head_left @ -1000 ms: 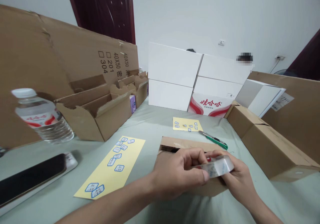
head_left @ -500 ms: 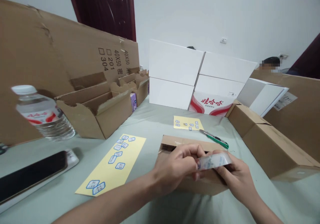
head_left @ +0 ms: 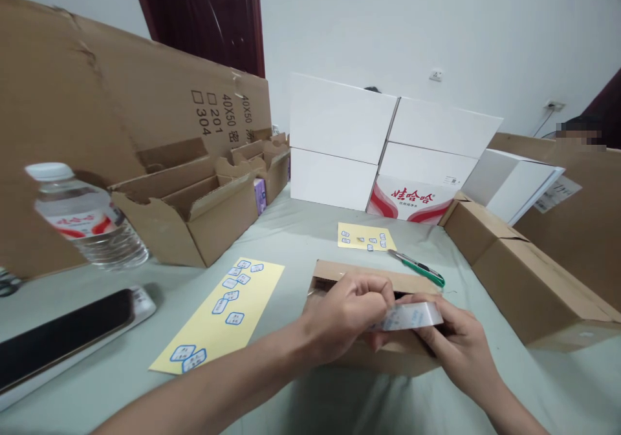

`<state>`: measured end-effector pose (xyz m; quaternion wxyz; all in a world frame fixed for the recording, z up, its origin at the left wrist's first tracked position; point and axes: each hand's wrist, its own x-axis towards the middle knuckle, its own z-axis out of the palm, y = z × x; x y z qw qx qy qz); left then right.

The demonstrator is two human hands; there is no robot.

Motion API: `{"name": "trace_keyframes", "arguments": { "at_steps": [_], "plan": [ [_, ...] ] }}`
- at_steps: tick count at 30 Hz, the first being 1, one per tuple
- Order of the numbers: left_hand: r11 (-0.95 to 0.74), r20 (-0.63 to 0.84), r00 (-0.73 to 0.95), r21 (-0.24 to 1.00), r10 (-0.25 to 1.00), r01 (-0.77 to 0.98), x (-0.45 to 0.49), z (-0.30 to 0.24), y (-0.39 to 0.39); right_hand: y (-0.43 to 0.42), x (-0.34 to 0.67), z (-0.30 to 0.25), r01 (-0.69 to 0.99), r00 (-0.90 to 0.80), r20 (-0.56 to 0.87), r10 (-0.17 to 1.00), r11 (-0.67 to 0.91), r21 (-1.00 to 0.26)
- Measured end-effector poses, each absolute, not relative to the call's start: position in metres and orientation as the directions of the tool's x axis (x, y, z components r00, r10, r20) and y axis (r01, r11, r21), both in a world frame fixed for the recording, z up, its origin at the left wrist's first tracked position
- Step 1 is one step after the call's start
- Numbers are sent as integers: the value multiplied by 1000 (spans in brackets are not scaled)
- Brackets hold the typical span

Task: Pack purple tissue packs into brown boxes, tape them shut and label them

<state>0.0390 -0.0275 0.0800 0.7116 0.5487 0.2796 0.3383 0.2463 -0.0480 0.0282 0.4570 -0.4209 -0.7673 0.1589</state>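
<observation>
Over a small cardboard box (head_left: 373, 270) on the cloth-covered table, both hands meet at a roll of clear tape (head_left: 412, 315). The roll is seen edge-on, with faint blue print on it. My right hand (head_left: 458, 335) grips its right end between thumb and fingers. My left hand (head_left: 347, 315) is closed, its thumb and fingertips pressed together at the roll's left end. A loose strip of tape cannot be made out between those fingertips. Just behind the box lies a green utility knife (head_left: 420, 270). The hands cover much of the box top.
Yellow sheets with stickers (head_left: 228, 312) lie left and behind (head_left: 359, 236). A phone (head_left: 68, 335), water bottle (head_left: 87, 215) and open cardboard boxes (head_left: 228, 228) stand left. White boxes (head_left: 339, 121) rise at the back. A long carton (head_left: 524, 273) sits right; a person's head shows behind.
My left fist has shifted slightly up along the tape roll, its fingers curled tighter. The right hand keeps its hold. The head at the far right has moved right.
</observation>
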Motion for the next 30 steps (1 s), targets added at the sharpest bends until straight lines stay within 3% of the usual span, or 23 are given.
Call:
{"name": "trace_keyframes", "arguments": {
  "at_steps": [30],
  "plan": [
    [252,-53,539,919,841,-304,39,66,-30,-51,241,30,517,-143,517,844,509,-688]
  ]
}}
